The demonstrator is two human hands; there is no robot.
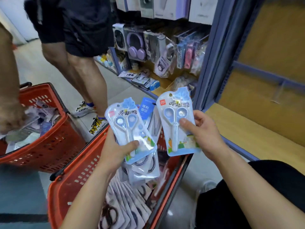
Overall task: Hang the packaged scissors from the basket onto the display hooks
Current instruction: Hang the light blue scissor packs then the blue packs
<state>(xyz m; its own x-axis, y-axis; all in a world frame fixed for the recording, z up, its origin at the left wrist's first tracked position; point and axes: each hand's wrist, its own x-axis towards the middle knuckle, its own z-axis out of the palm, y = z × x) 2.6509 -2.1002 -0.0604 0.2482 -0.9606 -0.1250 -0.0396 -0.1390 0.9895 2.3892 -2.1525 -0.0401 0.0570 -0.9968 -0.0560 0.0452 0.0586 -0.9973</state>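
My left hand (118, 149) grips a stack of packaged scissors (130, 129), a light blue pack on top and other packs fanned behind it, above the red basket (74, 180). My right hand (203, 131) pinches a single light blue scissors pack (177, 123), thumb on its front, held upright to the right of the stack. More scissors packs (125, 204) lie piled inside the basket. A display hook (279, 92) sticks out from the blue rail on the yellow back panel at right.
A second red basket (54, 141) with packaged goods stands at left, another person's hand (9, 119) over it. A person in black shorts (79, 60) stands in the aisle. Shelves with headphones (137, 45) and hanging packs fill the background; a yellow shelf board (247, 126) is at right.
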